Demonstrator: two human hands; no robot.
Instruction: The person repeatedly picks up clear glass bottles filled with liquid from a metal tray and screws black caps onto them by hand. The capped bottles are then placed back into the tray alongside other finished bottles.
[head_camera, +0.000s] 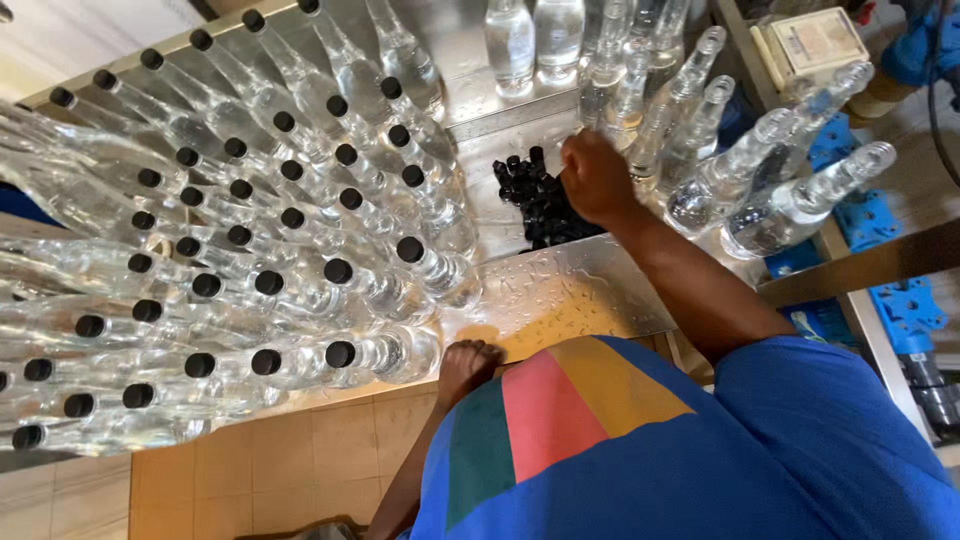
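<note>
Shirt: blue shirt (760, 450) with green, pink and yellow stripes fills the bottom right, closest to the lens, below the pile of black caps.
Capped bottles: rows of clear capped bottles (230, 230) with black tops crowd everything left of the pile of black caps.
Left hand: left hand (468, 365) rests on the near edge of the surface, below and a little left of the pile; its fingers (480, 349) curl over the edge, touching nothing else, just beside the nearest capped bottle.
Surface: wet metal surface (570, 290) carries the bottles and the pile; the bare patch lies just below the pile.
Pile of black caps: pile of black caps (535, 195) sits loose on the metal, between the capped rows and the open bottles.
Right hand: right hand (595, 178) lies on the right edge of the pile; its fingers (572, 150) are bent down into the caps, touching them, but whether they grip one cannot be told.
Open bottles: uncapped clear bottles (700, 150) stand right of and above the pile.
Blue parts: blue plastic parts (905, 310) lie far right of the pile.
</note>
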